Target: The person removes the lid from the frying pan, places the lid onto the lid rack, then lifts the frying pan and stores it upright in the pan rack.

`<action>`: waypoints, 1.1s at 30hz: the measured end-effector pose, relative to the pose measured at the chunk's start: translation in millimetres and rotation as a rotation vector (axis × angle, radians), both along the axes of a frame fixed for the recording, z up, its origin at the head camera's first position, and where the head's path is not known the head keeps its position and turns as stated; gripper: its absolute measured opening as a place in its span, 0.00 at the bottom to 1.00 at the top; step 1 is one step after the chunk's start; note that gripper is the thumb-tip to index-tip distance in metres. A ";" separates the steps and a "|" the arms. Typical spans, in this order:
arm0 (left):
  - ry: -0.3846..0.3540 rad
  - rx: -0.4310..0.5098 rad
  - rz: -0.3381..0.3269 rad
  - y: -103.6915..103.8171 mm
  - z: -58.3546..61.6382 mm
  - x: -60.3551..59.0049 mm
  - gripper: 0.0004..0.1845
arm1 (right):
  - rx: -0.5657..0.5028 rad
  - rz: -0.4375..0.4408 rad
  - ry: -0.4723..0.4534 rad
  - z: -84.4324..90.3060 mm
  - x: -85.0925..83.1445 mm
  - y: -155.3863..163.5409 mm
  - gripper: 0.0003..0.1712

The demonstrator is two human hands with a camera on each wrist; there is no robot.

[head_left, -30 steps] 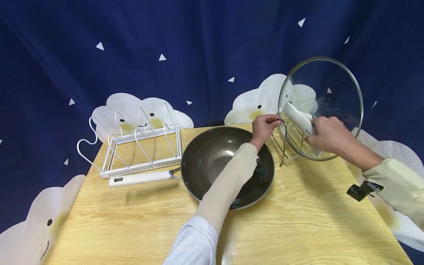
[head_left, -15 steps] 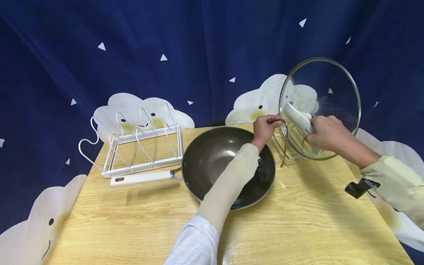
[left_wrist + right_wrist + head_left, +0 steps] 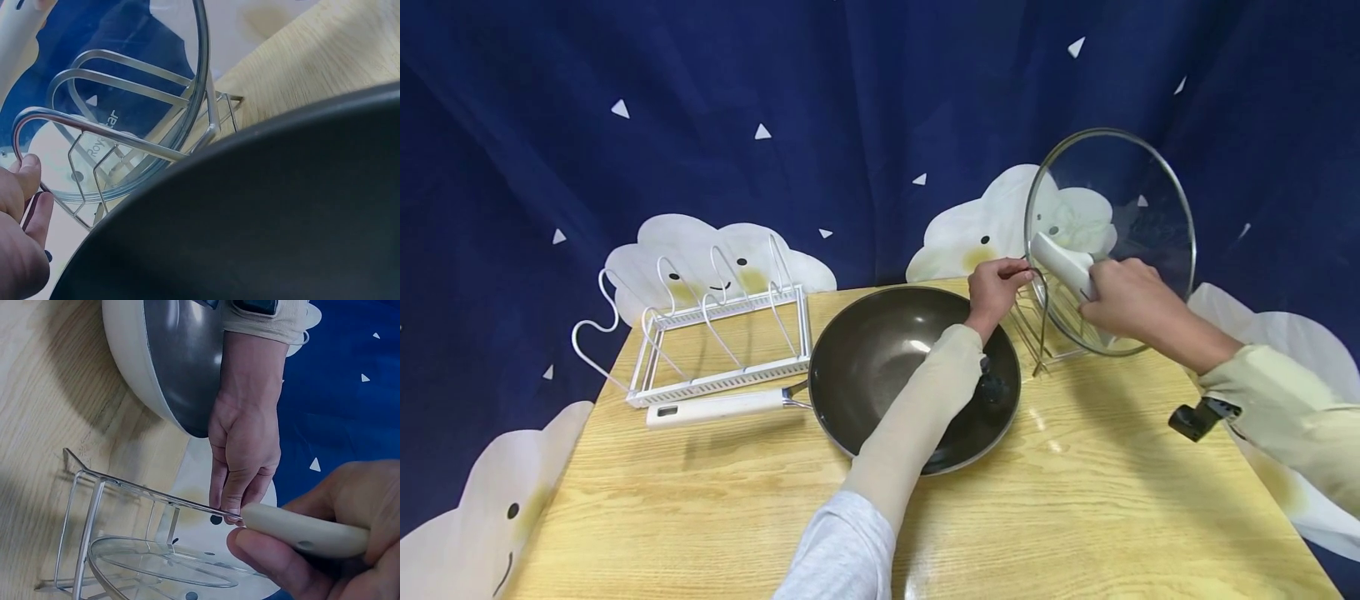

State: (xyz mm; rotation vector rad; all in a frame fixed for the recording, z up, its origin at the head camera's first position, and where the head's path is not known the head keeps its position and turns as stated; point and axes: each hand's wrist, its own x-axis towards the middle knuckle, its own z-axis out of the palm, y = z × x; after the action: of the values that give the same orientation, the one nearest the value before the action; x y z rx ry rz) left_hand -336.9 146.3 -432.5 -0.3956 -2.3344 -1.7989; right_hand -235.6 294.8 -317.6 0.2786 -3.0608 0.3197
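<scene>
In the head view my left hand (image 3: 992, 292) pinches the top of the nearest loop of a silver wire lid rack (image 3: 1043, 329) at the back right. My right hand (image 3: 1127, 300) grips the white handle (image 3: 1060, 262) of a large round glass lid (image 3: 1150, 187) with a metal rim. The lid stands steeply upright, its lower edge down among the rack's wires. From the left wrist, the pinched loop (image 3: 106, 128) lies in front of the glass, and other loops show through it. The right wrist view shows thumb and fingers around the lid handle (image 3: 306, 531).
A dark wok (image 3: 880, 358) sits mid-table under my left forearm, its white handle (image 3: 718, 407) pointing left. Behind that handle stands a white rack (image 3: 722, 383) with tall wavy dividers. A blue curtain (image 3: 850, 125) with clouds hangs behind the wooden table (image 3: 1075, 517).
My right hand and the lid have shifted slightly left, and the lid looks narrower, turned a little. The left hand keeps its pinch on the rack loop; wok and white rack stay put.
</scene>
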 end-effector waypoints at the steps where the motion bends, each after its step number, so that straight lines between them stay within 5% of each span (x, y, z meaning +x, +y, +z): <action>1: 0.003 -0.003 0.004 0.4 0.5 0.2 0.08 | 0.003 -0.002 0.000 0.3 0.1 -0.1 0.09; 18: -0.061 0.102 0.016 0.6 -3.4 4.3 0.08 | 0.019 0.008 -0.013 -2.6 2.2 -17.6 0.07; 33: -0.050 -0.023 0.067 2.2 -2.5 1.7 0.06 | 0.022 -0.002 0.050 -8.4 8.8 -36.9 0.04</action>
State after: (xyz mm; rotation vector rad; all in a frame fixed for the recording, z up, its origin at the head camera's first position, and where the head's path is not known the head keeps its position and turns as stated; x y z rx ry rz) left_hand -335.3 148.5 -435.0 -0.2749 -2.3745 -1.7727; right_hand -226.8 257.9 -326.1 0.2802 -3.0164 0.2744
